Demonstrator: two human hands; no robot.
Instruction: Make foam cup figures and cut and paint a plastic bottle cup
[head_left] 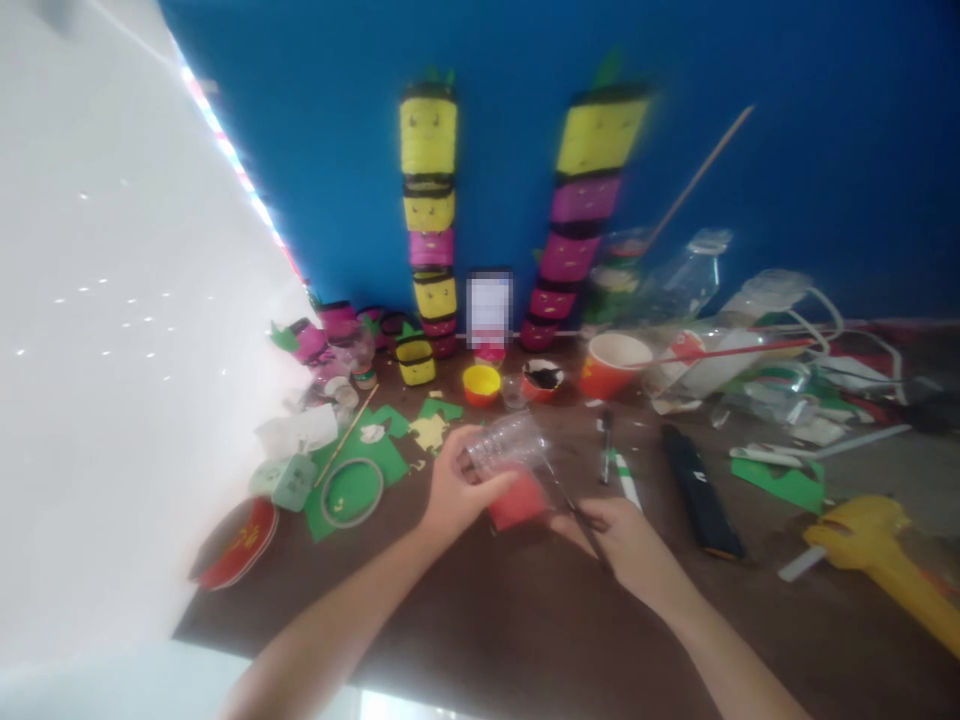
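Observation:
Near the middle of the table, my left hand [457,490] is wrapped round a clear plastic bottle piece [510,440], which is held tilted. Its ridged upper part is see-through, and its lower part [517,500] is red. From the right, my right hand [615,540] grips a thin, dark-handled paintbrush [574,505]. The brush's far end points up and left toward the bottle piece; blur hides whether the two touch. Just behind the hands stand a yellow bowl [481,384] and a small red-and-white cup [542,378] with something black in it.
Two tall stacks of painted bottle pieces, one left [431,210] and one right [574,220], stand against the blue wall. Clear bottles [694,270] crowd the back right. A yellow glue gun [862,530], a black case [697,490] and a marker [626,480] lie rightward; green paper [390,460] lies left.

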